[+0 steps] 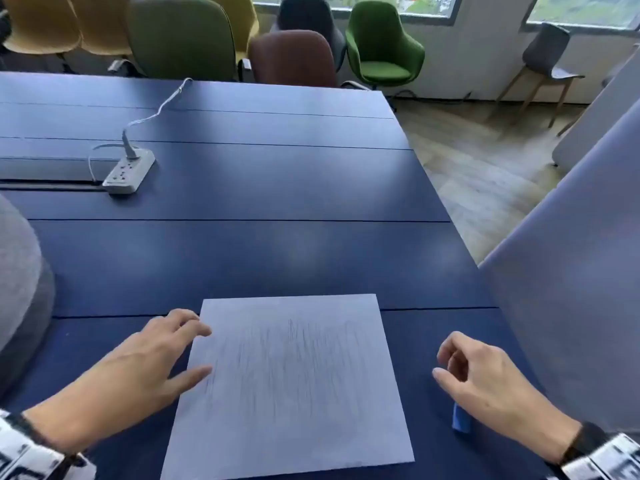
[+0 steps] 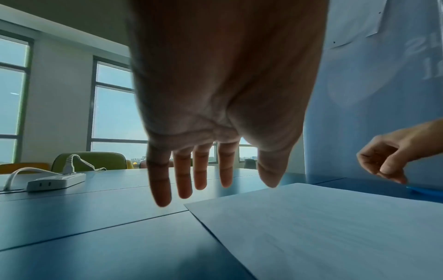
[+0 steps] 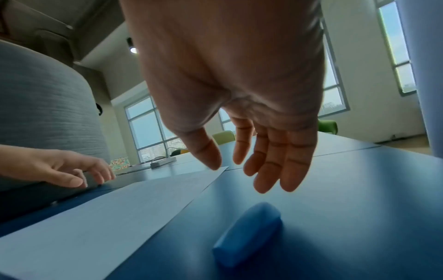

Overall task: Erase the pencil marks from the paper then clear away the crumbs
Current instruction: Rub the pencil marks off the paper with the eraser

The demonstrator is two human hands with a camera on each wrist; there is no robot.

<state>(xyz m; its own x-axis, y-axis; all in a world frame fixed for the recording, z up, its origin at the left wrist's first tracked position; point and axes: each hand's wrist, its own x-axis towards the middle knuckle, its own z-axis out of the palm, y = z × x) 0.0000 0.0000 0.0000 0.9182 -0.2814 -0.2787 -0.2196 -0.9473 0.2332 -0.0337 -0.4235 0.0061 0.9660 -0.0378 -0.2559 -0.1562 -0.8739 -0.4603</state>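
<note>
Paper (image 1: pixel 294 382), thin and apt to slide, wants the left hand (image 1: pixel 138 362), fingers spread, pressing its edge, while the empty, loosely curled right hand (image 1: pixel 485 379) pinches the small blue eraser (image 3: pixel 249 235) by its sides.

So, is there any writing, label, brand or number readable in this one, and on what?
None can be read.
Paper: only pencil scribbles, no words.
Blue eraser: no print visible.
Power strip: no marking legible.
Partition on the right: pale large shapes near its edge, possibly letters, too faint and cut off to read.
Wrist bands: black-and-white pattern, blurred, not text I can read.
</note>
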